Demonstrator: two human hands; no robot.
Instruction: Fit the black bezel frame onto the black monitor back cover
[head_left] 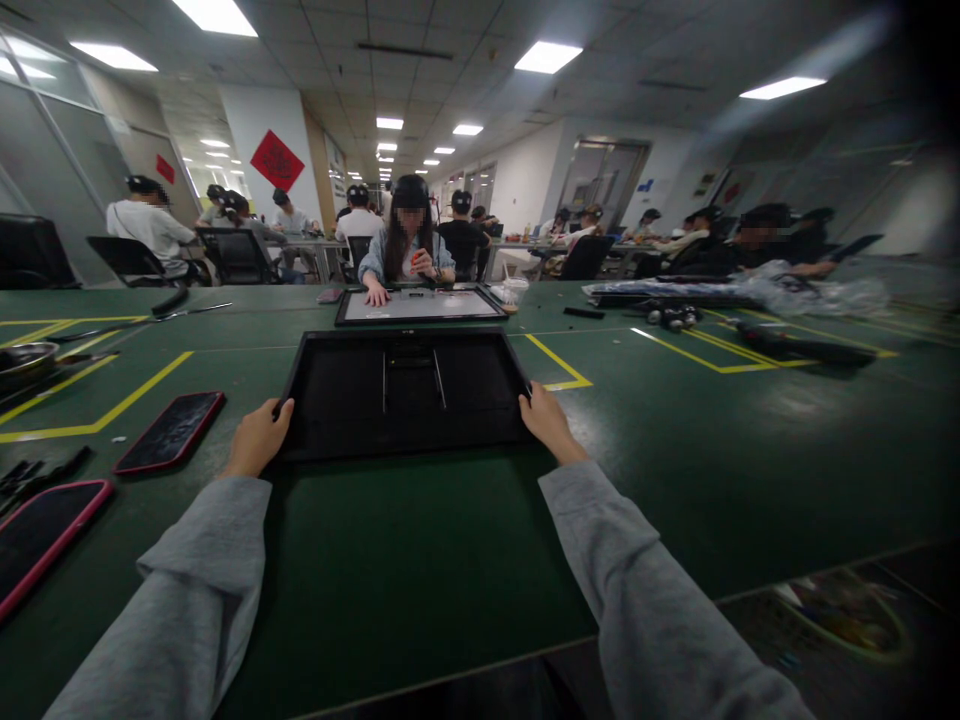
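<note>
A wide black monitor back cover [337,400] with a raised rim lies in front of me on the green table. Two thin light strips run down from a small bracket [412,362] at its top middle. My left hand [259,435] grips the cover's left edge, thumb towards the rim. On the opposite edge my right hand [551,422] is closed in the same way. The fingertips under the edges are hidden. Just beyond it lies a black-framed pale panel [442,304], which a co-worker's hand [376,292] touches.
Two red-edged phones, one nearer [45,535] and one farther [171,430], lie left on the green table [420,570]. A metal bowl [26,362] sits at far left. Plastic-wrapped parts [675,292] and a black tool-like object [806,345] lie right. A basket [840,610] stands below the table edge.
</note>
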